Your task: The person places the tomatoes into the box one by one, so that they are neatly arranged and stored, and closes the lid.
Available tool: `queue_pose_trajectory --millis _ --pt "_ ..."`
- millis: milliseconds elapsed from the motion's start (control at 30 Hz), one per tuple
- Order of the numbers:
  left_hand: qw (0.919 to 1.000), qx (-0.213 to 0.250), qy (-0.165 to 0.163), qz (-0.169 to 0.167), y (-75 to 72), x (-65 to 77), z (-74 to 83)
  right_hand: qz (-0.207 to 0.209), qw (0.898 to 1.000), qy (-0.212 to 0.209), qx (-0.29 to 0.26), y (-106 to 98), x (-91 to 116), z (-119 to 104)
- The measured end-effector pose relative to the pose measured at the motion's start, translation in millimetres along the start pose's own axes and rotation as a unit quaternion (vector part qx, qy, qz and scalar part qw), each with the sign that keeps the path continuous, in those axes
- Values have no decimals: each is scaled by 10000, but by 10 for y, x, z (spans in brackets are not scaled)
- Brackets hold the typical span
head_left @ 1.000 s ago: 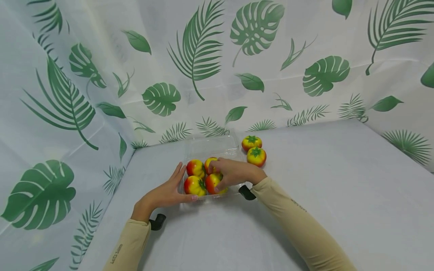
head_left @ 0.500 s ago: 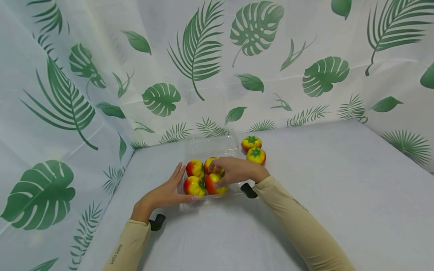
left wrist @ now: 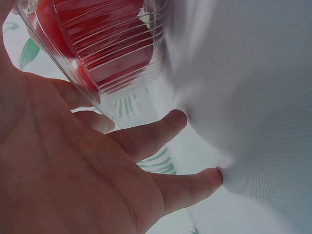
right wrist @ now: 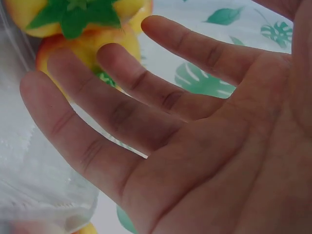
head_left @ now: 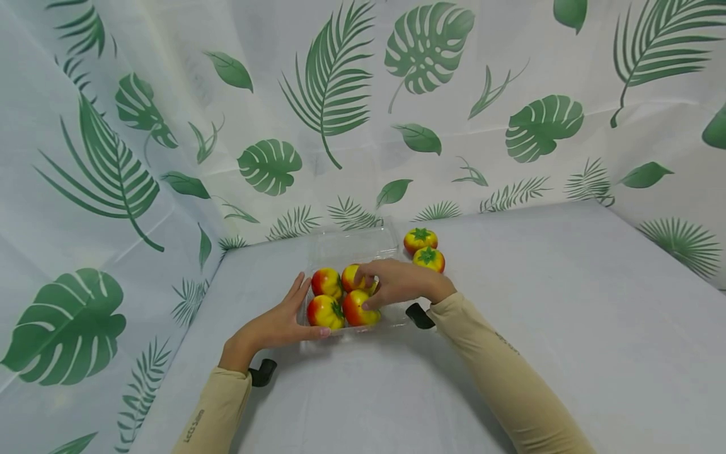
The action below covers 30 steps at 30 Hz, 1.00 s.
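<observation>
A clear plastic clamshell box [head_left: 391, 318] lies with its lid [head_left: 354, 243] laid back. Several red-and-yellow tomato-like fruits with green leafy tops sit in its left part, among them a front-right fruit [head_left: 355, 308] and a front-left fruit [head_left: 325, 313]. My left hand [head_left: 276, 326] rests against the box's left front corner, thumb along the front rim. In the left wrist view, two of its fingertips [left wrist: 179, 117] touch the table. My right hand [head_left: 397, 281] hovers over the box's right part, fingers loosely bent and holding nothing. Its thumb overlaps the front-right fruit; contact cannot be told.
Two more such fruits, a rear one [head_left: 420, 239] and a nearer one [head_left: 429, 259], stand outside the box to the right, close together. A white table [head_left: 539, 302] spreads around. Leaf-patterned sheets [head_left: 351, 94] rise behind it and along its sides.
My right hand has drawn slightly right and upward from the front-right fruit, uncovering more of it. My left hand, the box and the fruits stay where they were.
</observation>
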<state>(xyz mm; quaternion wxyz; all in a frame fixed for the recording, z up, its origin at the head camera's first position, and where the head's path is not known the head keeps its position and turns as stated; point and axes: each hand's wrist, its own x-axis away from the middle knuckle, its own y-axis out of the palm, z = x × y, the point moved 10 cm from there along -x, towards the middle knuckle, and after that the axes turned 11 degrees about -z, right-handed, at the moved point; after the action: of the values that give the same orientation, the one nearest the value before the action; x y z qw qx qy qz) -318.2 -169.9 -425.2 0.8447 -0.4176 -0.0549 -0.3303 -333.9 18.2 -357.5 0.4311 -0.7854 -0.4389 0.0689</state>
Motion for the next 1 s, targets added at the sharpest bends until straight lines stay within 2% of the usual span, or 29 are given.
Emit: queue_pose_trajectory --millis 200,533,767,1000 --pt "10000 -51 14 -12 -4 -4 4 108 9997 78 -211 -102 72 76" --pt "10000 -72 -17 -25 -1 -3 4 596 9971 235 -415 -381 314 258" --pt "10000 -91 18 -3 1 -6 -1 1106 9923 305 -472 -588 464 489" --pt "9999 -105 -6 -6 -1 -7 -6 1470 9851 467 -761 -719 625 735"
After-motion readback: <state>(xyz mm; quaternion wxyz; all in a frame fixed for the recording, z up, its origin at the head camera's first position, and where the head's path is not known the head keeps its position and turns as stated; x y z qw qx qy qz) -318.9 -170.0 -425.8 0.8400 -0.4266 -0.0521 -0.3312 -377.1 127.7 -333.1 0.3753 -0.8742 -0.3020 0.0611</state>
